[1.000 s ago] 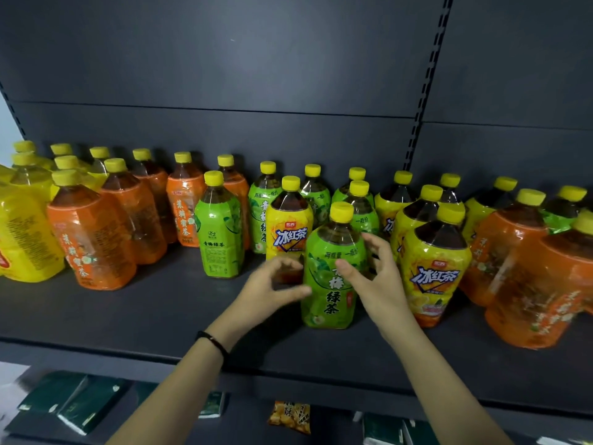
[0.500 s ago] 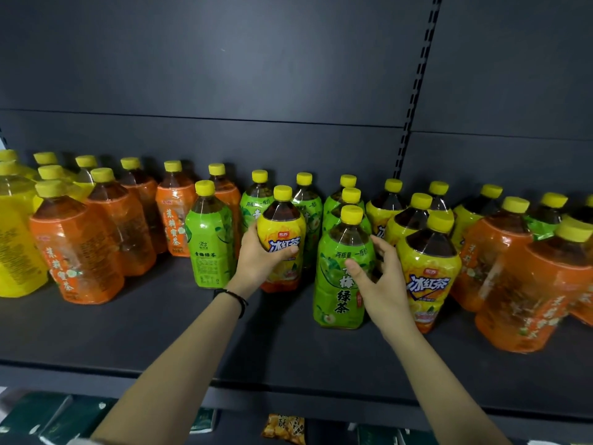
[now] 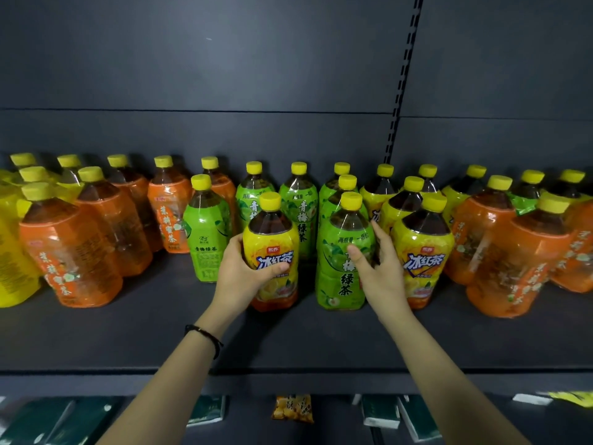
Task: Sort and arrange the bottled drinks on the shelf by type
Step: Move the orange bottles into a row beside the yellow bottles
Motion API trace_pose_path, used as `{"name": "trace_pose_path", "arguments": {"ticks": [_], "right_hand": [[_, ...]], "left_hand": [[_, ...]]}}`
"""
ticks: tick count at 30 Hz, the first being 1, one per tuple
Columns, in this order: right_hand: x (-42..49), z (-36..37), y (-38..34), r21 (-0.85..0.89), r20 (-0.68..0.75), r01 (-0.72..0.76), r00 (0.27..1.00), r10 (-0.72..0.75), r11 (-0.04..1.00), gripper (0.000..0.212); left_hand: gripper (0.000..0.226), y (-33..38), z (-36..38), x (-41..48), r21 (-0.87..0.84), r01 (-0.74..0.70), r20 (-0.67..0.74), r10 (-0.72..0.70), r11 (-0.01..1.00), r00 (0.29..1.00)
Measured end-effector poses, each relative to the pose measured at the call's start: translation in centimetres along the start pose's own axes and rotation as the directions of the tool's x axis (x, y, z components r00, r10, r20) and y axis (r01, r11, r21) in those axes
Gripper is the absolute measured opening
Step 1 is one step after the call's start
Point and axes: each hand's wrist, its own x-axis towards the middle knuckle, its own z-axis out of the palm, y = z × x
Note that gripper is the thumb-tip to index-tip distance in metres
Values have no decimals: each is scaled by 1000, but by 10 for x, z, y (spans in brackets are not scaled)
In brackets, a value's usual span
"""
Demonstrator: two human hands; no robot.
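Yellow-capped tea bottles crowd a dark shelf (image 3: 160,332). My left hand (image 3: 240,274) grips a yellow-labelled iced tea bottle (image 3: 272,239) from its left side, thumb across the front. That bottle stands at the front middle. Just right of it is a green-labelled green tea bottle (image 3: 340,277). My right hand (image 3: 382,271) holds it, thumb on the label and fingers round its right side. Another yellow iced tea bottle (image 3: 423,252) stands right of that hand. More green bottles (image 3: 298,207) stand behind.
Orange-labelled bottles stand at the left (image 3: 70,252) and right (image 3: 513,268), all-yellow ones (image 3: 12,252) at the far left. A small green bottle (image 3: 207,239) is left of my left hand. Green packets (image 3: 205,409) and a snack bag (image 3: 292,407) lie on the lower shelf.
My left hand reached in, took hold of the yellow iced tea bottle and drew it forward beside the green one. My right hand stayed on the green bottle.
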Motion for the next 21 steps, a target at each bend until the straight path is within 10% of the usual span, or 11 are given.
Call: {"name": "trace_pose_path", "arguments": {"ticks": [6, 13, 21], "right_hand": [[-37, 5, -35, -179, -179, 158, 965, -190, 971, 59], [-72, 8, -76, 24, 345, 32, 938, -38, 999, 60], [-76, -45, -63, 88, 294, -58, 955, 30, 994, 71]], "left_hand": [[83, 10, -13, -34, -98, 23, 75, -16, 995, 997], [95, 16, -3, -77, -218, 25, 178, 15, 976, 984], [86, 40, 50, -110, -192, -8, 221, 51, 981, 974]]}}
